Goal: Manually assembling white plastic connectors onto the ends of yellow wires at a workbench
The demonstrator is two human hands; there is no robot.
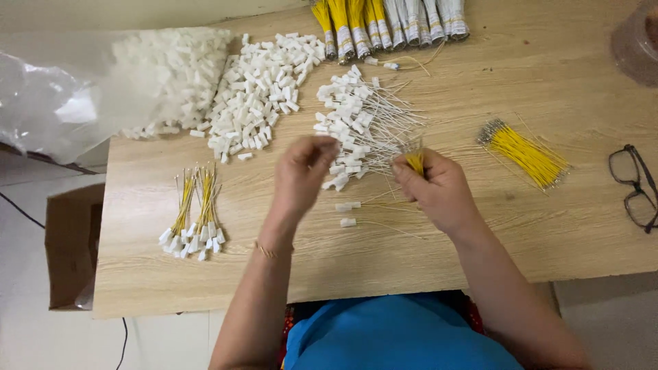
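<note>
Hands over wired connectors
Left hand (301, 173) pinch contents hidden; right hand (439, 188) fist clamps yellow wires (415, 161), ends protruding above fingers.

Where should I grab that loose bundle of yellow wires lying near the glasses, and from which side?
Grip the yellow wire bundle around its middle, coming down from above with fingers across the strands. It lies flat and slanted on the wooden table, metal tips fanned at both ends, so the middle is probably where the strands hold together best. The glasses lie apart.

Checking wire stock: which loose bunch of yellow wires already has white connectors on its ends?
The bunch left of the left hand, yellow wires with white connectors; the right-side bunch has bare ends.
</note>
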